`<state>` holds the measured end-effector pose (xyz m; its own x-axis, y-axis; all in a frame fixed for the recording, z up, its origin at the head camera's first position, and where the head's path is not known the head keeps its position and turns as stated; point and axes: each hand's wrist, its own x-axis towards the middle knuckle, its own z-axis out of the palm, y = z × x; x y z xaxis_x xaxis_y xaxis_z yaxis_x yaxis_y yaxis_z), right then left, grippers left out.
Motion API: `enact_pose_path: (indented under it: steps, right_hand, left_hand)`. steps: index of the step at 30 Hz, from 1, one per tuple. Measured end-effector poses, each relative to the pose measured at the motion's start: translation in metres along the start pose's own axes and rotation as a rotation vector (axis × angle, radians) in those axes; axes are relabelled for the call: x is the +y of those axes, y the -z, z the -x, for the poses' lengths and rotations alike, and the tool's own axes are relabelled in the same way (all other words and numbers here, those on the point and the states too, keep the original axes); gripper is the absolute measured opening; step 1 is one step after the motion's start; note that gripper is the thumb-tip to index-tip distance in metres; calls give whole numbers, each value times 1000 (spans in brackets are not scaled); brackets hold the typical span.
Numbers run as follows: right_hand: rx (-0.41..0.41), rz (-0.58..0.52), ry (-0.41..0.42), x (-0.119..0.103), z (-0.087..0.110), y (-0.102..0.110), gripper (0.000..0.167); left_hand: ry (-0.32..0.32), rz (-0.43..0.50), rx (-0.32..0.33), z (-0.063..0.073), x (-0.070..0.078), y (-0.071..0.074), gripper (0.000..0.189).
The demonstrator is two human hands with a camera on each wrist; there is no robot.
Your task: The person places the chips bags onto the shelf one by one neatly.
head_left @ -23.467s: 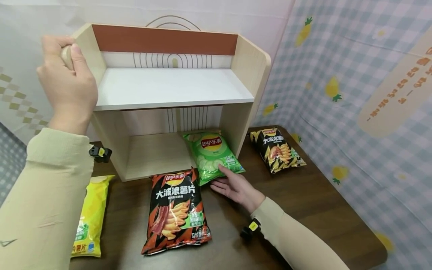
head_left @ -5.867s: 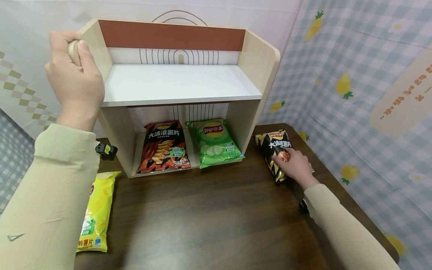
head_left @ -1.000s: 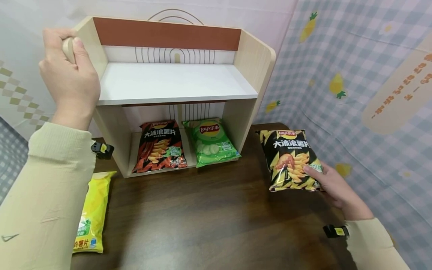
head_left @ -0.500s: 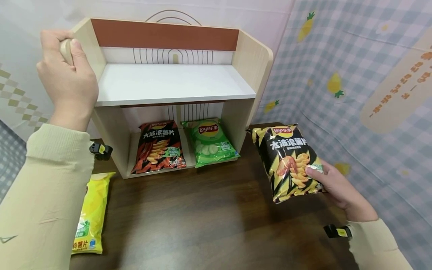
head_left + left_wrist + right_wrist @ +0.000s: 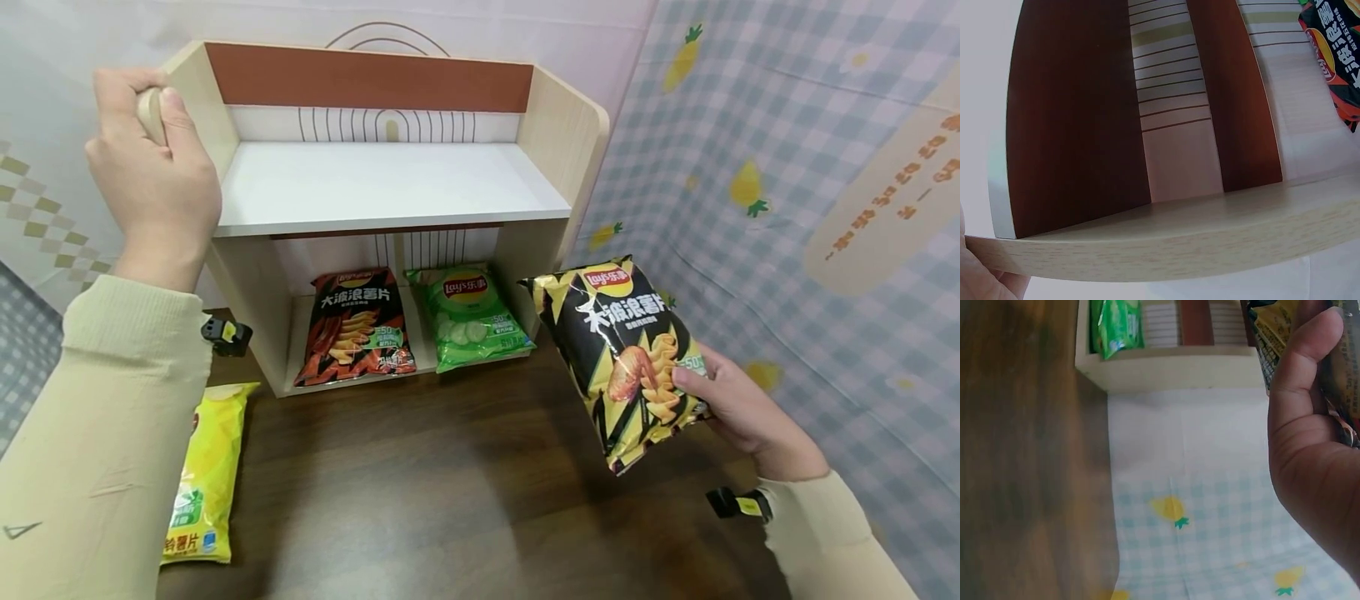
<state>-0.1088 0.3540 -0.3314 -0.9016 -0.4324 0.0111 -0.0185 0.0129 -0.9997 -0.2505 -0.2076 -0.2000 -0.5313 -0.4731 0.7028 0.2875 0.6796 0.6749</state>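
My left hand [image 5: 153, 167] grips the top of the left side panel of a small wooden shelf [image 5: 390, 183]; its fingers [image 5: 988, 272] show at the panel edge in the left wrist view. With my right hand [image 5: 738, 408] I hold a black-and-gold chip bag [image 5: 626, 333] by its right side, thumb on the front. The bag is tilted above the table, right of the shelf. Inside the lower compartment, a red-and-black chip bag [image 5: 356, 325] lies on the left and a green chip bag [image 5: 468, 317] on the right, front faces showing.
A yellow chip bag [image 5: 202, 475] lies on the dark wooden table [image 5: 420, 500] at the left, partly hidden by my left sleeve. White cloth hangs behind the shelf. A checked cloth [image 5: 720, 233] with pineapples borders the right side.
The red-and-black bag has gone from the table into the lower compartment. My right hand has lifted the black-and-gold bag off the table; lately it moves left and tilts. My left hand keeps its grip.
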Motion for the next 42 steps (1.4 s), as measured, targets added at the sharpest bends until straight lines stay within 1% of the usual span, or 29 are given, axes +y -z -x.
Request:
enact_pose_path:
  steps: [2, 7, 11, 17, 22, 27, 31, 39, 42]
  right_hand:
    - [-25, -10, 12, -3, -4, -3, 40]
    - [-51, -22, 18, -12, -16, -11, 39]
    - [-86, -30, 43, -17, -25, -18, 41]
    - [-120, 0, 54, -27, -39, -28, 46]
    - [-131, 27, 76, -35, -53, -35, 43]
    - [-119, 31, 71, -40, -67, -40, 42]
    - [-86, 41, 79, -44, -80, -44, 41]
    - [-8, -20, 106, -57, -103, -62, 42]
    - [10, -9, 108, -57, -102, -62, 42]
  left_hand:
    - [0, 1, -2, 0, 0, 0, 25]
    - [-13, 10, -4, -1, -1, 0, 21]
    - [-18, 10, 1, -1, -1, 0, 20]
    - [-7, -11, -9, -1, -1, 0, 20]
    - [-6, -10, -6, 0, -1, 0, 19]
    - [-9, -13, -8, 0, 0, 1, 20]
    - [-5, -17, -12, 0, -1, 1, 21]
    - [-2, -8, -6, 0, -2, 0, 25]
    - [6, -19, 16, 15, 0, 4, 24]
